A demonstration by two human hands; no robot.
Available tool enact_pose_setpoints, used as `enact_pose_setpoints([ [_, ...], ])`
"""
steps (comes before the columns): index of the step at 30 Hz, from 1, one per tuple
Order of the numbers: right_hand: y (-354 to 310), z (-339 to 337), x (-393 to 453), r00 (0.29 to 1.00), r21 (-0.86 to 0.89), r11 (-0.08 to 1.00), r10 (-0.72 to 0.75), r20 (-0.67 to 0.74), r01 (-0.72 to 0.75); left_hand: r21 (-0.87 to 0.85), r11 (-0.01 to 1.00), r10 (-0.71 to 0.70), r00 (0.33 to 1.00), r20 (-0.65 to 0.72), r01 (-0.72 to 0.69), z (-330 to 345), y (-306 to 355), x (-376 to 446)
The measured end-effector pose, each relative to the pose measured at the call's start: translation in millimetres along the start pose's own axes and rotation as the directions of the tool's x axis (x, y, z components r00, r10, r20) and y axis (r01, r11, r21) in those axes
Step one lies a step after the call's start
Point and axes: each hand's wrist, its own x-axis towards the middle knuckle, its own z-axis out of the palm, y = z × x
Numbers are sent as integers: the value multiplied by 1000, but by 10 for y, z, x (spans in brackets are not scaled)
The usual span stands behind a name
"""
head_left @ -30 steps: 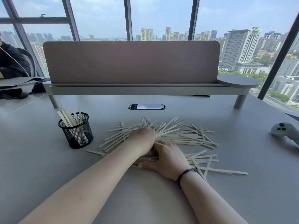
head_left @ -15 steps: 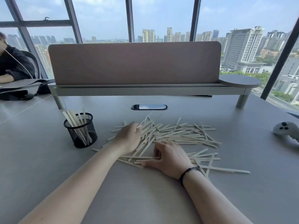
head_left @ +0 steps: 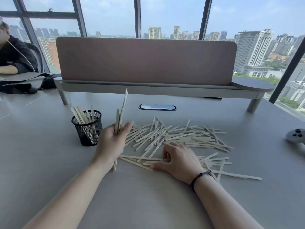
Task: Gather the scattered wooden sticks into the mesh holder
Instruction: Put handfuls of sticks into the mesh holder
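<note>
Two bare forearms seen from above — no sleeves worn. Thin black band (head_left: pixel 200 176) worn at wrist of right hand (head_left: pixel 179 160); left hand (head_left: pixel 111 142) unadorned.

The left hand (head_left: pixel 113 142) is motion-blurred, covering the middle of the stick bundle (head_left: pixel 122 111) it holds. The right hand (head_left: pixel 179 160) hides sticks beneath it. A grey controller (head_left: pixel 296 136) and a seated person (head_left: pixel 11 55) are cut off by the edges.

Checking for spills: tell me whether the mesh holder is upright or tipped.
Upright: the mesh holder stands on its base on the table, sticks poking from its open top.
</note>
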Motion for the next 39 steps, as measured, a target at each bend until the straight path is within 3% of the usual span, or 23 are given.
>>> enact_pose_setpoints([
  [6,60,-142,-48,999,-97,995,-13,40,17,-223,974,17,998,-61,-30,-31,61,-19],
  [15,330,-345,-134,971,-2,996,85,224,-87,-91,990,95,991,-95,-104,-2,-9,-55],
  [22,326,-329,-99,972,95,985,119,203,-141,-81,994,64,997,-51,-68,43,-36,-83],
  [39,220,-172,-58,982,129,991,-4,188,-21,-64,996,53,998,-16,-54,101,-117,-111],
])
